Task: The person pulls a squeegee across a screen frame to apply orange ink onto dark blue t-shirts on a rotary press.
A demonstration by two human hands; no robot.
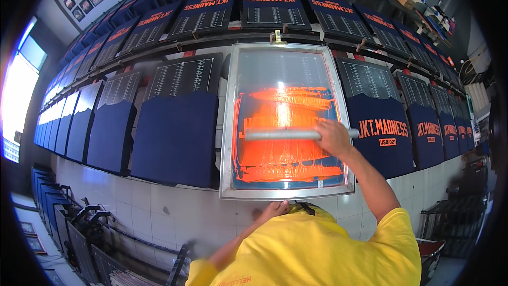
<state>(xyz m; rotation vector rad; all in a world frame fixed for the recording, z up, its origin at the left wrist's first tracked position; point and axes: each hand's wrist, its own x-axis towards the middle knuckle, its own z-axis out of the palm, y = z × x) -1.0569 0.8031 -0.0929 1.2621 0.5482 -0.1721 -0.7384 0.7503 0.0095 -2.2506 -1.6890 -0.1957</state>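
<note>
A metal-edged printing screen [227, 127] lies over a shirt board in front of me. Bright orange ink [278, 156] is spread across its mesh, and orange lettering shows faintly through it. My right hand [333, 136] is closed round a long grey squeegee [286, 134], which lies crosswise over the middle of the ink. Below the screen's near rim, my left hand [275, 210] is curled against that edge, its fingers partly hidden. To the right, a navy shirt [383, 151] bears an orange print; to the left, a plain navy shirt [174, 137] covers its board.
A metal rail [209, 41] runs behind the screen, with a hinge clamp [278, 37] at the screen's far edge. Rows of shirt-covered boards curve away both ways, with a printed far row [272, 8]. A dark rack [95, 228] stands at lower left on the tiled floor [143, 209].
</note>
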